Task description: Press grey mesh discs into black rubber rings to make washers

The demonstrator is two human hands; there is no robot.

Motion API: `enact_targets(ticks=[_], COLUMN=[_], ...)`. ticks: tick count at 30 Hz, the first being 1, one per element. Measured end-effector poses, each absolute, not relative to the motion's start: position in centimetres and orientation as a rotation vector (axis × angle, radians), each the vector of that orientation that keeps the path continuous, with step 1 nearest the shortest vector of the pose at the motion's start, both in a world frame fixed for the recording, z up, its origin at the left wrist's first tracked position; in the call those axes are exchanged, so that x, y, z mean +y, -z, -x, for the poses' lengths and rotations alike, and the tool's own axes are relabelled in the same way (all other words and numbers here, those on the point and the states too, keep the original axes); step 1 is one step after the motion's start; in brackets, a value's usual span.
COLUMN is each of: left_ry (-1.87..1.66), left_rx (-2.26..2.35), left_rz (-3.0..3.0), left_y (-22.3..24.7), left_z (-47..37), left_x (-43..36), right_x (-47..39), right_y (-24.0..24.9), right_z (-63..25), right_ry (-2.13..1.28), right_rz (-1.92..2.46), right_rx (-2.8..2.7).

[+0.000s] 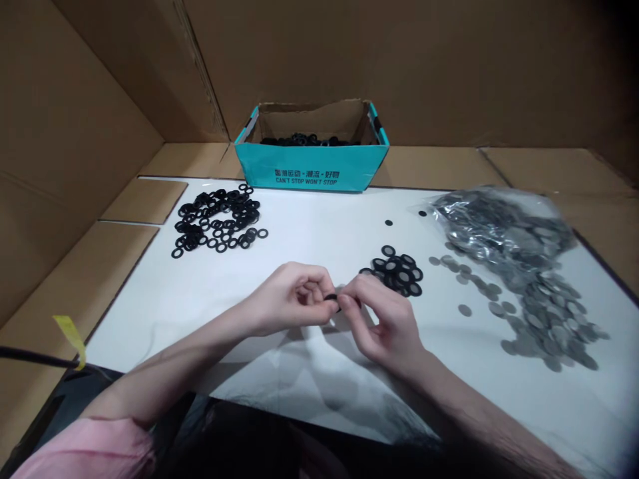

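Observation:
In front of me, over the white tabletop, my left hand (294, 296) pinches a small black rubber ring (330, 297) between thumb and forefinger. My right hand (382, 319) has its thumb and fingertips closed at the same ring's right side. Whether a grey disc is also in the fingers is hidden. Just behind the right hand lies a small heap of black rings with grey discs in their centres (394, 269). A pile of open black rings (190, 236) sits to the left. Loose grey discs (554, 313) spread over the right side of the table.
A clear plastic bag (504, 229) full of grey discs lies at the right rear. A turquoise box (309, 163) holding black rings stands at the back. Two small dark discs (388, 223) lie near the bag. Cardboard walls (424, 73) enclose the white tabletop (309, 219).

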State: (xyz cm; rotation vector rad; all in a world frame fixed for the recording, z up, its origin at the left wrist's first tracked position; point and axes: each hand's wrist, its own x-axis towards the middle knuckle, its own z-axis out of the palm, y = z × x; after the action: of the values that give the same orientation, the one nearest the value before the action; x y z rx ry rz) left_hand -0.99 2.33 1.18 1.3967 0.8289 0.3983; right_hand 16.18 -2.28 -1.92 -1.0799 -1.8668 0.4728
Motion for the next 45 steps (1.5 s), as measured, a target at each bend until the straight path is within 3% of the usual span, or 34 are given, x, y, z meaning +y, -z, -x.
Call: enact_targets(ticks=[7, 25, 28, 33, 41, 45], left_ry=[-0.706, -0.907, -0.903, -0.712, -0.611, -0.638], left_rx=[0.745, 0.717, 0.75, 0.845, 0.887, 0.866], left_rz=[-1.528, -1.648, -1.644, -1.547, -1.313, -1.352], left_y=[-0.4, -0.3, -0.5, -1.0, -1.0, -0.8], left_z=[1.1, 0.8, 0.8, 0.5, 0.3, 0.4], left_x=[1.9, 1.4, 1.3, 1.1, 1.2, 1.1], right_x=[-2.0, -2.5, -2.5, -2.7, -3.0, -2.9], right_y=[2.3, 1.6, 1.7, 2.1, 1.8, 1.9], right_z=[-16.6, -15.8, -15.9, -16.2, -15.9, -16.0], right_ry=[-1.204, -1.636, -1.543, -1.031, -0.417, -0.595], right_rz=[1.157, 1.009, 1.027, 1.201, 1.139, 1.175], right_rx=[-1.376, -1.036, -1.099, -1.46, -1.798, -1.705])
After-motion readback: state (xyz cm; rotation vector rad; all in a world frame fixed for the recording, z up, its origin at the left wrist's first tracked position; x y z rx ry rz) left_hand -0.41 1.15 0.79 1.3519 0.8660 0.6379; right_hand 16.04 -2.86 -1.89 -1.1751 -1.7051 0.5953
